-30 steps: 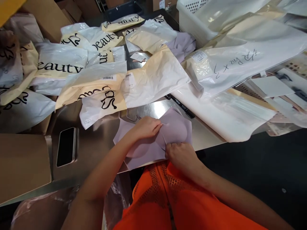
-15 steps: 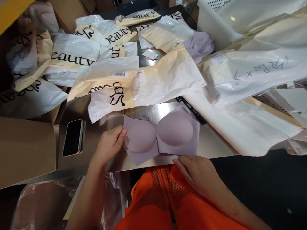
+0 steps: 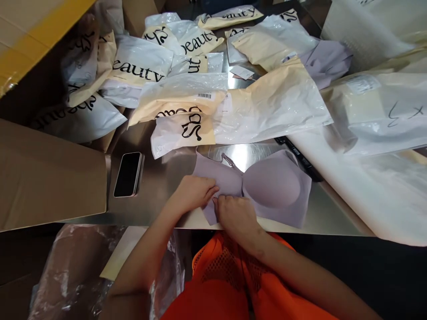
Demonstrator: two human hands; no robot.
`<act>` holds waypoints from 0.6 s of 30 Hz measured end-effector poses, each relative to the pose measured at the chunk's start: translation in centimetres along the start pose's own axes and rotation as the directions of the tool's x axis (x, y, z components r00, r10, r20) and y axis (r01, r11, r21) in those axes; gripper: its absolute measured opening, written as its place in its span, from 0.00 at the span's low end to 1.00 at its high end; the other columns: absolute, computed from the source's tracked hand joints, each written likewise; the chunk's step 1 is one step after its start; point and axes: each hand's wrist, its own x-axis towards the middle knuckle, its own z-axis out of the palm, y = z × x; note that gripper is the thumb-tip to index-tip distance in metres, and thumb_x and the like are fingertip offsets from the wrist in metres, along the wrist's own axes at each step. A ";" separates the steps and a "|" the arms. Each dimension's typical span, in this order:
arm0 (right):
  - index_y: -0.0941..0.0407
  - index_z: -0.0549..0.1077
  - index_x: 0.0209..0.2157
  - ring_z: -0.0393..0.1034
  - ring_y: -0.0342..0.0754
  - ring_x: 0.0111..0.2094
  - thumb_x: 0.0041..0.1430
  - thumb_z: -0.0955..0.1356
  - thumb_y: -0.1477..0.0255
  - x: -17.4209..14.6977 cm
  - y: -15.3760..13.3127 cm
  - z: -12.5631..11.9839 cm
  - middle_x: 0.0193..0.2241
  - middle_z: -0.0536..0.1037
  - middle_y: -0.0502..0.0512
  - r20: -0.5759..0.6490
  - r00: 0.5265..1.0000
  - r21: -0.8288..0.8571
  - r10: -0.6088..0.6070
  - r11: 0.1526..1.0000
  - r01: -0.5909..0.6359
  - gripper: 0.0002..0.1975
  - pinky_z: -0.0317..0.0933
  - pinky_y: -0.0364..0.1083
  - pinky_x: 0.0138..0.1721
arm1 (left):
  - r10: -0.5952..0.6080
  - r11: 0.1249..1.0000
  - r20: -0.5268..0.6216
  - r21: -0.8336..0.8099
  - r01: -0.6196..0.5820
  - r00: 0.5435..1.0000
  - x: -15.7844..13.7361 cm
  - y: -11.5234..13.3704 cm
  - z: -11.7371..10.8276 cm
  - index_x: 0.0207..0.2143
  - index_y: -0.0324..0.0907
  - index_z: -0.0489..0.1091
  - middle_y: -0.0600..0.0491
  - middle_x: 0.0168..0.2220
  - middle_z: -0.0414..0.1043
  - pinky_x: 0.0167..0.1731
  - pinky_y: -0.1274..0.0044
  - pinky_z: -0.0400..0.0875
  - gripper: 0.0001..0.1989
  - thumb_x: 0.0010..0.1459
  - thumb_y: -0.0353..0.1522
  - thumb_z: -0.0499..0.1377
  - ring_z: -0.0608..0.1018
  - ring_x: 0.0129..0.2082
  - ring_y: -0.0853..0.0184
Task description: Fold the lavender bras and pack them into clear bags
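Observation:
A lilac bra point(image 3: 271, 184) lies cups up on the metal table point(image 3: 160, 162), close to its front edge. My left hand point(image 3: 196, 192) rests on the left cup, fingers curled and closed on its fabric. Just below and to the right, my right hand point(image 3: 236, 215) grips the lower edge of the same cup, its fingers bent and pressed together. Both hands nearly touch and cover part of that cup. A thin strap with a slider stands up behind the cups.
Several printed plastic packages point(image 3: 267, 111) lie behind the bra. A phone point(image 3: 127, 174) sits at left beside an open cardboard box point(image 3: 50, 178). A black pen-like object point(image 3: 300, 160) lies at right, near large white bags point(image 3: 383, 111). Crumpled lilac fabric point(image 3: 325, 62) lies farther back.
My right hand has moved left from below the right cup to the left cup. My left hand has shifted from the bra's side edge onto the cup. The view has turned left.

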 end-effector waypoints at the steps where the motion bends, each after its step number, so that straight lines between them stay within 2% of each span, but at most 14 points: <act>1: 0.61 0.74 0.34 0.75 0.54 0.29 0.65 0.58 0.80 0.2 0.0 -0.1 0.29 0.79 0.63 0.033 0.999 -0.002 -0.034 0.999 0.034 0.14 0.51 0.47 0.25 | 0.027 0.999 0.014 0.019 -0.027 1.000 0.4 -0.1 0.1 0.31 0.43 0.70 0.50 0.28 0.76 0.24 0.73 0.49 0.17 0.67 0.39 0.47 0.75 0.27 0.62; 3: 0.61 0.75 0.32 0.75 0.53 0.29 0.59 0.61 0.84 0.2 0.1 -0.1 0.29 0.79 0.63 0.073 0.992 0.002 -0.108 0.994 0.108 0.12 0.53 0.47 0.24 | 0.035 0.999 0.003 0.034 -0.035 0.999 0.9 -0.6 0.2 0.33 0.42 0.71 0.48 0.29 0.76 0.24 0.72 0.50 0.17 0.67 0.37 0.45 0.75 0.27 0.61; 6: 0.61 0.75 0.30 0.74 0.52 0.26 0.55 0.62 0.84 -0.4 0.5 0.4 0.26 0.79 0.62 0.067 0.983 0.004 -0.173 0.985 0.173 0.11 0.53 0.47 0.23 | -0.009 1.000 -0.065 0.024 0.010 0.998 1.4 -1.5 0.4 0.34 0.40 0.71 0.47 0.30 0.76 0.26 0.72 0.53 0.18 0.67 0.36 0.44 0.75 0.28 0.60; 8: 0.60 0.75 0.31 0.73 0.51 0.25 0.57 0.62 0.83 -1.0 0.7 1.0 0.26 0.79 0.59 0.054 0.980 0.002 -0.194 0.981 0.194 0.11 0.52 0.46 0.23 | -0.015 1.000 -0.091 -0.009 0.015 0.996 1.5 -2.1 0.5 0.32 0.41 0.70 0.49 0.29 0.75 0.27 0.73 0.54 0.18 0.68 0.37 0.44 0.74 0.28 0.62; 10: 0.58 0.75 0.29 0.72 0.49 0.24 0.63 0.61 0.79 -2.0 1.0 1.8 0.25 0.79 0.56 0.017 0.976 0.016 -0.216 0.976 0.216 0.13 0.50 0.45 0.24 | -0.001 0.993 -0.102 -0.119 -0.011 0.995 1.1 -2.7 0.2 0.28 0.42 0.68 0.52 0.26 0.72 0.27 0.74 0.54 0.20 0.68 0.39 0.44 0.72 0.26 0.65; 12: 0.57 0.74 0.25 0.70 0.46 0.23 0.67 0.61 0.72 -3.4 1.4 2.4 0.22 0.77 0.53 -0.102 0.966 0.047 -0.236 0.969 0.242 0.17 0.48 0.45 0.26 | -0.004 0.958 -0.123 -0.284 -0.032 0.992 0.2 -3.4 -0.4 0.24 0.43 0.63 0.55 0.22 0.67 0.27 0.75 0.54 0.22 0.68 0.41 0.43 0.68 0.24 0.68; 14: 0.56 0.71 0.22 0.66 0.45 0.21 0.68 0.61 0.69 -5.0 2.0 2.5 0.19 0.74 0.51 -0.273 0.934 0.074 -0.232 0.963 0.261 0.20 0.46 0.47 0.27 | -0.041 0.921 -0.160 -0.388 -0.025 0.986 -0.7 -4.1 -1.3 0.22 0.43 0.59 0.57 0.20 0.62 0.27 0.76 0.53 0.23 0.68 0.42 0.42 0.65 0.22 0.70; 16: 0.56 0.68 0.20 0.63 0.44 0.20 0.68 0.61 0.70 -6.3 2.8 2.1 0.17 0.70 0.49 -0.404 0.891 0.083 -0.207 0.962 0.262 0.21 0.44 0.47 0.27 | -0.076 0.924 -0.205 -0.383 -0.009 0.976 -1.2 -4.4 -2.3 0.22 0.43 0.57 0.57 0.20 0.60 0.26 0.76 0.52 0.22 0.68 0.41 0.42 0.64 0.22 0.70; 18: 0.56 0.67 0.19 0.61 0.43 0.20 0.68 0.61 0.70 -7.0 3.5 1.3 0.16 0.67 0.49 -0.473 0.864 0.078 -0.175 0.968 0.238 0.21 0.43 0.47 0.27 | -0.059 0.954 -0.236 -0.300 -0.015 0.970 -1.0 -3.8 -3.0 0.24 0.43 0.60 0.56 0.22 0.63 0.26 0.75 0.52 0.21 0.68 0.41 0.43 0.66 0.24 0.68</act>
